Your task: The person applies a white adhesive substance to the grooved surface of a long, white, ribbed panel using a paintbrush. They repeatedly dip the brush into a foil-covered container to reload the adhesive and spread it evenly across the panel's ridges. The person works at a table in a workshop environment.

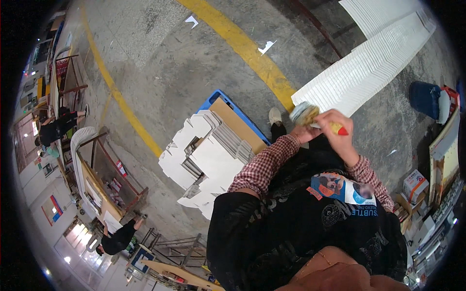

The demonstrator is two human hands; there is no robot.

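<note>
A wide paintbrush (307,114) with pale, smeared bristles and a yellow, red-tipped handle is in my right hand (336,132), whose fingers are closed round it. The bristles lie over the near end of a long row of overlapping white cardboard pieces (347,80). Just left of my right hand, my left hand (306,134) reaches to that same near end, below the bristles. Its fingers are partly hidden by the brush and the right hand, so their grip does not show.
Stacks of cut white cardboard (218,157) stand on a blue pallet (220,93) to my left. White scraps (267,47) lie on the concrete near a yellow floor line (242,41). A dark blue bin (423,99) stands right. Two people (119,237) are at benches far left.
</note>
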